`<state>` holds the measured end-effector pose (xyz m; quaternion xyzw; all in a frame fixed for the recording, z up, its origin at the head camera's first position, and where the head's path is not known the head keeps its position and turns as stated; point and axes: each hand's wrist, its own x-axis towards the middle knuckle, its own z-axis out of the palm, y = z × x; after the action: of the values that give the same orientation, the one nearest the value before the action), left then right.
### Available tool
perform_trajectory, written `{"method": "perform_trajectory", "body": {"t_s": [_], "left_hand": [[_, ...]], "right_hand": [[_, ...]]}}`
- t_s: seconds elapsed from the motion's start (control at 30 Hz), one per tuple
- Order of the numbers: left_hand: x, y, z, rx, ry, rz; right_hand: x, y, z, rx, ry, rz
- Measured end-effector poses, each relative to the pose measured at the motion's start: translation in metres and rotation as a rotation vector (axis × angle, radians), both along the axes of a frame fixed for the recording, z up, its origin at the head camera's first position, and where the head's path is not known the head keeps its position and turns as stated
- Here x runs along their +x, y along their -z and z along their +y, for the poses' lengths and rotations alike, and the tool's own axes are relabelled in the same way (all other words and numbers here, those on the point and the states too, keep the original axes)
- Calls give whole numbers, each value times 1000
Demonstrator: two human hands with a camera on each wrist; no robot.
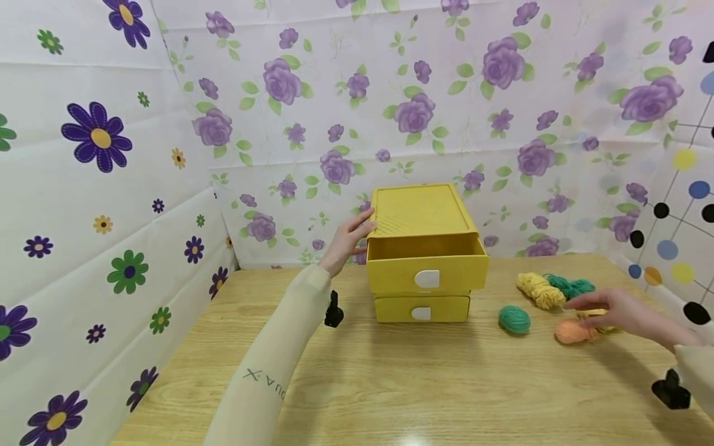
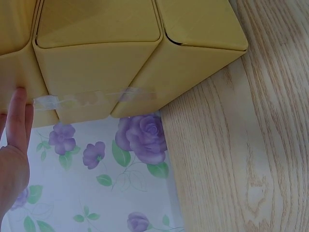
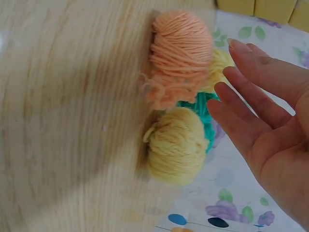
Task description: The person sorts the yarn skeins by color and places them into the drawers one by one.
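A yellow cabinet with drawers stands on the table, its upper drawer pulled out and its lower drawer pushed in. My left hand touches the cabinet's left side near the top edge, fingers straight; the left wrist view shows those fingers against the yellow side. Over the yarn at the right hovers my right hand, fingers extended and holding nothing. Nearest to it are a peach yarn ball and a yellow yarn ball, the latter mostly hidden by the hand in the head view.
Left of the peach ball lies a green yarn ball. Behind are a yellow yarn skein and a darker green one. The wooden table meets flower-printed sheets at the back and left, and a dotted one at right.
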<state>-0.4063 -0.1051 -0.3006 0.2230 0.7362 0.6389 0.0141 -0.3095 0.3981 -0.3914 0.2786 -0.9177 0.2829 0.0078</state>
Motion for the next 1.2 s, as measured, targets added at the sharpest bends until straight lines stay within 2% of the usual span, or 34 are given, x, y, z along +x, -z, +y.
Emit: {"method": "perform_trajectory", "body": {"t_s": [0.17, 0.4, 0.57, 0.67, 0.8, 1.2], "left_hand": [[0, 0, 0, -2, -6, 15], [-1, -3, 0, -11, -6, 14], [0, -2, 0, 1, -3, 2], [1, -1, 1, 6, -11, -7], [2, -1, 1, 10, -13, -5], [2, 0, 0, -1, -18, 1]], "right_hand": [[-1, 5, 4, -7, 5, -88], [-1, 13, 7, -63, -50, -93], [-1, 18, 6, -118, -80, -148], [-2, 21, 6, -128, -91, -170], [-4, 23, 7, -105, -97, -150], [3, 24, 2, -39, 22, -140]]}}
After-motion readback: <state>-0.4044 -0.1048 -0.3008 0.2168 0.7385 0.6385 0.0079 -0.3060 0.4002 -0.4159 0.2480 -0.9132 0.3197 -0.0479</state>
